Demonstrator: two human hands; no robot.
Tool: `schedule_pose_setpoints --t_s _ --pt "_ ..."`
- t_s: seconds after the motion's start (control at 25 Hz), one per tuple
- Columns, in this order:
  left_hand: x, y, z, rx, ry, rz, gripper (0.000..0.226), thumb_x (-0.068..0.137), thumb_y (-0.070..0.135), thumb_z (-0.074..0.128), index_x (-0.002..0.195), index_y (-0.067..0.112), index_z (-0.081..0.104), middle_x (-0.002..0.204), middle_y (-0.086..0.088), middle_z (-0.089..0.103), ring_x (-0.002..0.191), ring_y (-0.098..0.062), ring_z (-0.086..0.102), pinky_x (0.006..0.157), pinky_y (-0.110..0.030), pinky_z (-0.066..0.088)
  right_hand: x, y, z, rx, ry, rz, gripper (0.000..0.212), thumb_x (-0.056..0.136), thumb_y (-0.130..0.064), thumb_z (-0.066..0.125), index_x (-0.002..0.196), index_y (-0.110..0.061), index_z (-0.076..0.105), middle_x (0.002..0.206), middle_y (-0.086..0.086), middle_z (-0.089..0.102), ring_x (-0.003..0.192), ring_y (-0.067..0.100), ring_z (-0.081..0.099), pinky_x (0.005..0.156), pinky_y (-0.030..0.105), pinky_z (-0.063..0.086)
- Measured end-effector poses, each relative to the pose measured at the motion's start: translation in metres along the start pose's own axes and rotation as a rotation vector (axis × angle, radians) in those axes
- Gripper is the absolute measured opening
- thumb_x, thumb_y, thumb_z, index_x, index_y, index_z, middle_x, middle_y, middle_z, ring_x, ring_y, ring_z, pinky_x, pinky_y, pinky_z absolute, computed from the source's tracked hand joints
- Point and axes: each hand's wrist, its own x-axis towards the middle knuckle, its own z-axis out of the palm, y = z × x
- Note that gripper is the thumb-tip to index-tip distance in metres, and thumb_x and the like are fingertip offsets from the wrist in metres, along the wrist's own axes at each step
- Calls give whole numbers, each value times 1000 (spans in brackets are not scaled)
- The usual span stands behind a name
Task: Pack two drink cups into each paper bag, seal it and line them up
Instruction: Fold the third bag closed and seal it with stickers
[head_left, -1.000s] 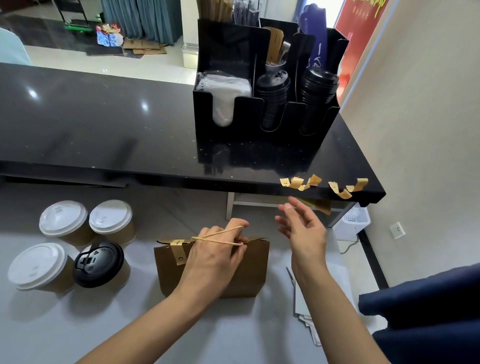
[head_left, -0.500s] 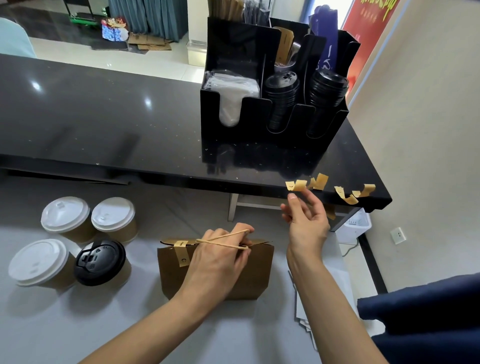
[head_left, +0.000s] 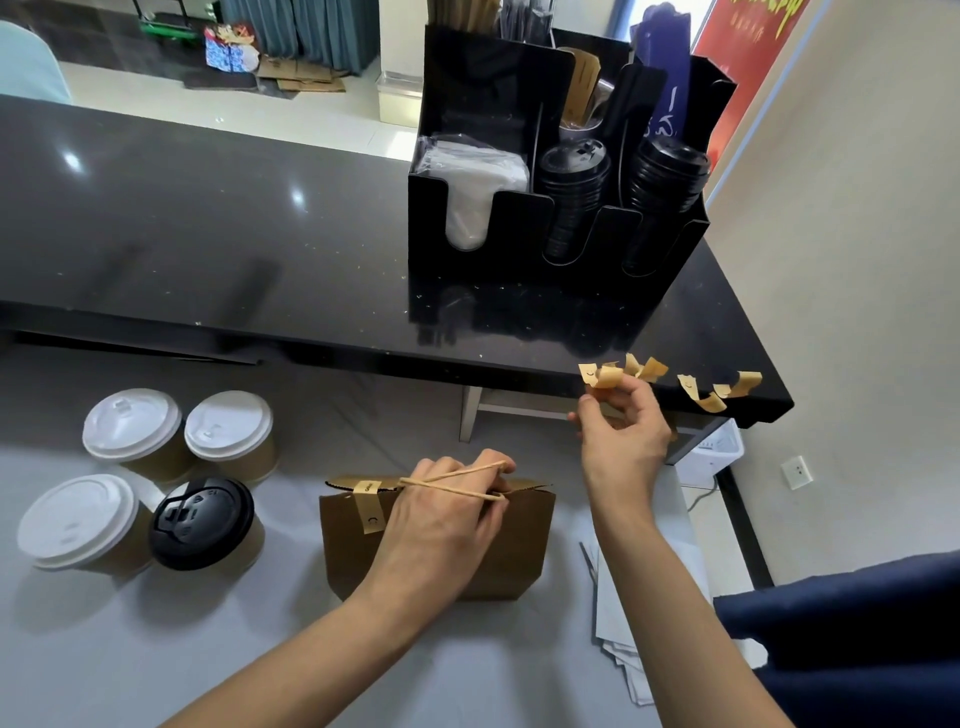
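A brown paper bag (head_left: 519, 551) stands on the grey counter (head_left: 156, 649), its top folded over and one tan sticker (head_left: 368, 506) stuck across the fold at its left. My left hand (head_left: 441, 525) grips the bag's top and its paper handles. My right hand (head_left: 621, 431) is raised to the black counter's front edge and pinches a curled tan sticker (head_left: 605, 376) there. To the bag's left stand three white-lidded cups (head_left: 132, 423) (head_left: 228, 423) (head_left: 78, 519) and one black-lidded cup (head_left: 202, 519).
More curled stickers (head_left: 717, 389) hang along the raised black counter's (head_left: 208, 234) edge. A black organiser (head_left: 519, 291) with lids, napkins and stirrers stands behind them. White paper sheets (head_left: 623, 649) lie right of the bag. A dark blue cloth (head_left: 857, 639) is at the lower right.
My right hand rose from beside the bag to the black counter's edge and closed its fingers on a sticker. My left hand stayed on the bag's top.
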Motion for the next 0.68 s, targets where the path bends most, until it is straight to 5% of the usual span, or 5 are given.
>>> schedule_pose_setpoints --t_s 0.24,0.68 --pt "1 0 -2 -8 -4 -3 29 96 32 62 125 35 57 102 7 67 97 -16 55 84 -33 48 2 -9 2 -51 10 -61 12 93 -18 73 98 -29 72 86 -13 73 83 5 71 73 15 56" --pt "3 0 -1 14 4 15 30 96 32 63 125 34 58 102 5 68 96 -17 57 82 -33 50 -4 -13 3 -81 -17 -86 20 93 -24 74 112 -21 75 92 -12 73 85 1 69 76 15 56"
